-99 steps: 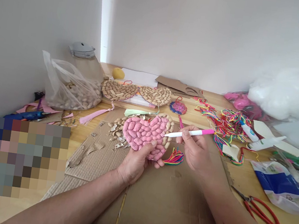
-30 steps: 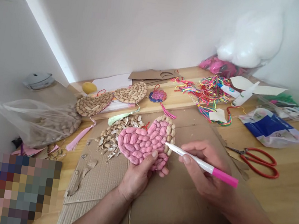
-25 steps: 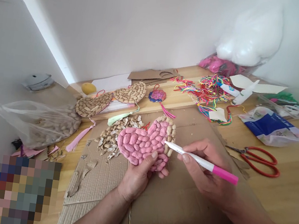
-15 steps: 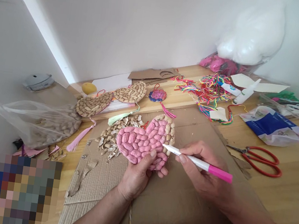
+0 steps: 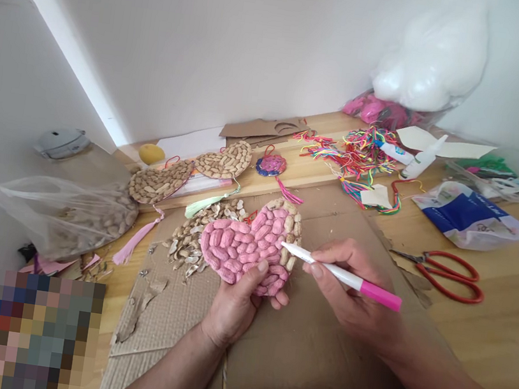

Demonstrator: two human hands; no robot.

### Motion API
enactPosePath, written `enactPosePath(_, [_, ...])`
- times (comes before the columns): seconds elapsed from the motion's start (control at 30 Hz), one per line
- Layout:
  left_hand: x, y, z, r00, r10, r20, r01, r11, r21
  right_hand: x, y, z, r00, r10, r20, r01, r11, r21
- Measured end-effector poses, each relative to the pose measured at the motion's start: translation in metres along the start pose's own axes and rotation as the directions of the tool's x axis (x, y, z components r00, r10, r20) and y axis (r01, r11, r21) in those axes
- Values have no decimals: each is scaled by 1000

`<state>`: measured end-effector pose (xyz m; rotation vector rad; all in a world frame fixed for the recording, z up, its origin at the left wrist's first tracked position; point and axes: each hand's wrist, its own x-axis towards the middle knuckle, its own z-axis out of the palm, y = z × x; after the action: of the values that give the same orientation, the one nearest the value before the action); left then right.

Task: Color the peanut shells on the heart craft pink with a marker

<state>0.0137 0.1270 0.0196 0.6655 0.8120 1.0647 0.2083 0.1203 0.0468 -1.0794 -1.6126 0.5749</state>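
Note:
My left hand (image 5: 235, 306) grips the lower edge of a heart made of peanut shells (image 5: 246, 245), thumb on its front. Most shells are coloured pink; a strip along the right edge is still plain tan. My right hand (image 5: 356, 293) holds a white marker with a pink end (image 5: 342, 276), its tip touching the heart's right side at the border of pink and tan. Both hands hover over a sheet of brown cardboard (image 5: 302, 368).
A pile of loose peanut shells (image 5: 190, 236) lies left of the heart, a plastic bag of peanuts (image 5: 68, 216) farther left. Two plain peanut hearts (image 5: 190, 173), coloured threads (image 5: 361, 157), red scissors (image 5: 446, 273), a blue-white packet (image 5: 471, 216) and glue tubes (image 5: 419, 160) lie around.
Since 3.3 s ago my view has swung and tilted to the left. In the last second the marker tip has shifted slightly along the heart's right edge; the left hand keeps its hold.

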Motion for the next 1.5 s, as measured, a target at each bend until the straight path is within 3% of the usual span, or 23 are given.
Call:
enactPosePath(0.2, [1, 0, -2, 999, 6, 50, -5, 1000, -26, -3, -1, 1, 998, -20, 64, 20, 1000, -3])
enactPosePath(0.33, [0, 0, -3, 998, 3, 65, -1, 1000, -25, -2, 0, 0, 999, -27, 21, 27, 1000, -9])
enactPosePath(1.23, [2, 1, -2, 999, -6, 54, 7, 1000, -26, -3, 4, 1, 987, -142, 74, 147, 987, -71])
enactPosePath(1.5, [1, 1, -1, 999, 0, 38, 1, 1000, -26, -3, 2, 1, 985, -170, 36, 173, 972, -158])
